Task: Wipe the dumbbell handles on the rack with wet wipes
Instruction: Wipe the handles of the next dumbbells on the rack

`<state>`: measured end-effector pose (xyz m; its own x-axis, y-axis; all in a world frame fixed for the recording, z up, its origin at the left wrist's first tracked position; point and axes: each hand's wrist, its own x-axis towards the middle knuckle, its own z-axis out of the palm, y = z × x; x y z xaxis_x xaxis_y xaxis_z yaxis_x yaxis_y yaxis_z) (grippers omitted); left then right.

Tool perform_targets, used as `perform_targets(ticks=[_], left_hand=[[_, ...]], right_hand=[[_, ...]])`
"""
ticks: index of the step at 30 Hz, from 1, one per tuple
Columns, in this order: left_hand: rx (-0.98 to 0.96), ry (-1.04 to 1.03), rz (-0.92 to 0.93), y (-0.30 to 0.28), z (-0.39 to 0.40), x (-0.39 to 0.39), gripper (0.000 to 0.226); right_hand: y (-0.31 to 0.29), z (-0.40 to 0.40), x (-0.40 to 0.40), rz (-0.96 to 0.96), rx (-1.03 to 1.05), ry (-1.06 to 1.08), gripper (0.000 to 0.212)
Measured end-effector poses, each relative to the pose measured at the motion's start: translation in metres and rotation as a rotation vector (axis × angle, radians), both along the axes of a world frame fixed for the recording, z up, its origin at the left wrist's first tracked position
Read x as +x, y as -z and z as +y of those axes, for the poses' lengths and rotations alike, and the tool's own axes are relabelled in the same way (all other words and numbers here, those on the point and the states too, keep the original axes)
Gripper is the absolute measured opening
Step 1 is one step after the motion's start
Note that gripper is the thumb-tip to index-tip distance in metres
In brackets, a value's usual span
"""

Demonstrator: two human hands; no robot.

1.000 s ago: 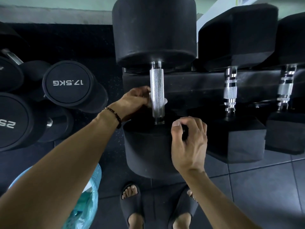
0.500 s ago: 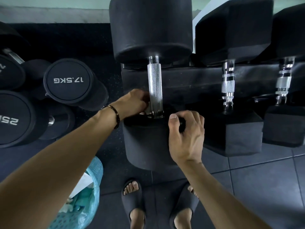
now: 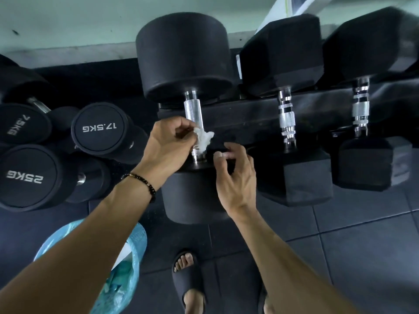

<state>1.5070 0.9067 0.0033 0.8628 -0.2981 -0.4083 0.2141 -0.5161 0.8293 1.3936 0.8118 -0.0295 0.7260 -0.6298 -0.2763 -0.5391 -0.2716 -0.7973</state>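
Note:
A big round black dumbbell lies on the rack point(image 3: 317, 114) straight ahead, its knurled silver handle point(image 3: 192, 112) running away from me. My left hand point(image 3: 167, 146) pinches a crumpled white wet wipe point(image 3: 203, 138) against the handle's lower part. My right hand point(image 3: 235, 175) hovers just right of the handle's near end, fingers loosely curled, holding nothing. To the right, two hex dumbbells show chrome handles, one in the middle point(image 3: 286, 118) and one further right point(image 3: 360, 107).
Round dumbbells marked 17.5KG point(image 3: 99, 128), 25KG point(image 3: 27, 177) and 7.5KG point(image 3: 20, 125) lie on the floor at left. A blue plastic bag point(image 3: 127, 268) hangs below my left forearm. My sandalled feet point(image 3: 188, 279) stand on dark floor tiles.
My left hand has moved up the handle a little and the white wipe now shows beside it. My right hand has lifted off the near dumbbell head and its fingers have loosened.

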Motion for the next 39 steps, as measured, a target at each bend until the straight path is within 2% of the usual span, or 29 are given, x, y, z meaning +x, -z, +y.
perform_targets(ticks=[2, 6, 8, 12, 15, 19, 22, 25, 31, 37, 39], left_hand=[[-0.05, -0.004, 0.046, -0.012, -0.017, -0.01, 0.018], [-0.083, 0.047, 0.078, -0.025, -0.062, -0.031, 0.014], [-0.127, 0.073, 0.15, -0.027, -0.09, -0.041, 0.013], [-0.181, 0.069, 0.255, -0.023, -0.144, -0.063, 0.01], [-0.181, 0.033, 0.238, -0.013, -0.178, -0.082, 0.011], [0.072, -0.193, -0.007, 0.02, -0.201, -0.1, 0.009], [0.208, -0.281, -0.002, 0.042, -0.209, -0.114, 0.009], [0.196, -0.372, 0.04, 0.055, -0.213, -0.119, 0.013], [0.166, -0.375, -0.009, 0.06, -0.212, -0.121, 0.017], [0.147, -0.404, 0.006, 0.06, -0.211, -0.121, 0.02], [0.145, -0.413, 0.002, 0.06, -0.211, -0.122, 0.021]], right_hand=[[-0.009, -0.016, -0.007, -0.074, 0.076, -0.04, 0.057], [-0.019, -0.065, -0.019, -0.221, 0.032, -0.068, 0.039], [-0.02, -0.097, -0.023, -0.256, 0.041, -0.051, 0.028], [-0.021, -0.167, -0.036, -0.231, 0.035, -0.107, 0.01], [-0.015, -0.213, -0.046, -0.228, 0.036, -0.161, 0.002], [0.003, -0.255, -0.043, -0.178, 0.02, -0.216, 0.002], [0.017, -0.274, -0.03, -0.122, -0.04, -0.208, 0.006], [0.025, -0.278, -0.007, -0.132, -0.097, -0.221, 0.013], [0.033, -0.26, 0.052, -0.28, -0.304, -0.312, 0.014], [0.033, -0.264, 0.022, -0.185, -0.354, -0.525, 0.013], [0.032, -0.261, 0.024, -0.224, -0.361, -0.492, 0.009]])
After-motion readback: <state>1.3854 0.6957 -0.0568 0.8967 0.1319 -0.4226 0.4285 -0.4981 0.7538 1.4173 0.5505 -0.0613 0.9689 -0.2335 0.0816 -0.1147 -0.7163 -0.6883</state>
